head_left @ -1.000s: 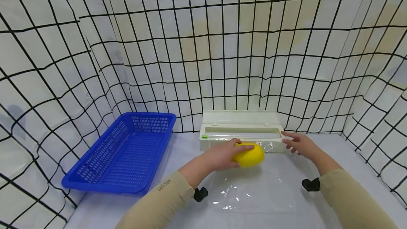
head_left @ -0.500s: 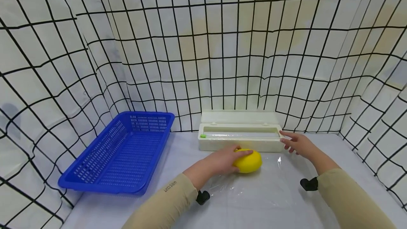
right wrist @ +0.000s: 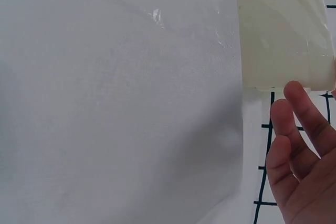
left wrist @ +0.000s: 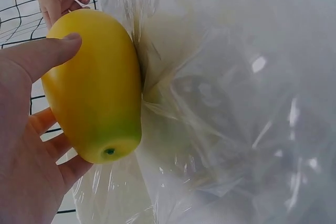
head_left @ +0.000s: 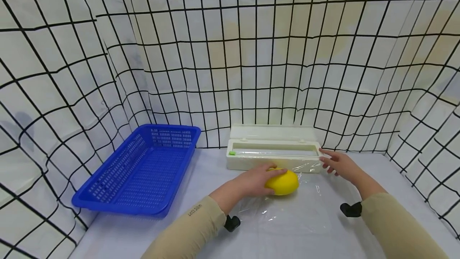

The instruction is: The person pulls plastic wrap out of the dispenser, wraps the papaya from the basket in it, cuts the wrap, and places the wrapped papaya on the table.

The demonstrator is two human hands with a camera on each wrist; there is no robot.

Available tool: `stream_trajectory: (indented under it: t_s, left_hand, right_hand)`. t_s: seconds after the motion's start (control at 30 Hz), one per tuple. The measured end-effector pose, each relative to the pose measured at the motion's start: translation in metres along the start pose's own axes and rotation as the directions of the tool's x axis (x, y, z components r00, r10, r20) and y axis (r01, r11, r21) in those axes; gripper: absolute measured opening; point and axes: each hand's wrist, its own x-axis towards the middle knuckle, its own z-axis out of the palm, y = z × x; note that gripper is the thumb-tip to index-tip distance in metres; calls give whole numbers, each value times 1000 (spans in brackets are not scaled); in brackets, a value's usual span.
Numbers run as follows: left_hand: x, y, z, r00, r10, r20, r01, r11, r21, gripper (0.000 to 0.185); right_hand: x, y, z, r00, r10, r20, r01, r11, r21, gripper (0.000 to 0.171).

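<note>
Mango held on plastic wrap beside the dispenser

Mango (head_left: 282, 182), yellow with a small green patch at one end, lies on its side on a sheet of clear plastic wrap (head_left: 287, 215) spread over the bench (head_left: 201, 171), just in front of the cream wrap dispenser (head_left: 273, 153). The left hand (head_left: 253, 181) cups it from the left, thumb laid over the top and fingers curled underneath, as the left wrist view shows plainly. In that view the wrap bunches in wrinkles against the far side of the fruit. The dispenser stands open, its lid tipped back against the gridded cloth wall (head_left: 230, 51), and the wrap runs from its front edge down onto the bench.

Right hand (head_left: 338, 163) is at the right end of the dispenser, fingers spread and relaxed, holding nothing; whether the fingertips touch the box cannot be told. In the right wrist view the fingers (right wrist: 296, 129) sit just beside the box's corner.

A blue plastic basket (head_left: 140, 171) rests on the bench to the left, well apart from the fruit.
</note>
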Motion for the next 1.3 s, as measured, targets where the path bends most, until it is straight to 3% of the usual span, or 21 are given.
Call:
stream_trajectory:
  t_s: [0.27,0.47,0.7,0.87,0.97,1.1,1.23,1.3]
  left_hand:
    - [-5,3,-4,999,-27,-16,27,1000,-9,78]
    - [-18,4,-12,998,-39,-40,38,999,-16,76]
    - [-43,2,-19,998,-18,-62,19,1000,7,66]
    - [-68,1,-22,1000,27,-11,-26,997,68,50]
    - [-81,-1,-22,997,62,55,-67,993,96,37]
    - [-98,-4,-20,988,79,135,-98,986,138,26]
    - [-112,-7,-13,983,91,157,-121,974,193,24]
    - [-116,-9,-10,984,100,150,-130,968,213,26]
  right_hand:
    - [-12,8,-1,997,-8,-74,10,1000,26,72]
    - [-26,6,0,995,-73,-64,70,996,-54,65]
    - [-55,-8,2,991,-129,-20,124,979,-164,57]
    - [-76,-14,8,985,-161,63,170,967,-191,47]
    - [-88,-15,11,968,-204,145,228,959,-171,41]
    - [-103,-14,15,923,-279,266,317,941,-114,35]
    - [-115,-15,18,886,-313,341,364,926,-96,30]
    - [-119,-14,21,880,-304,365,364,925,-108,27]
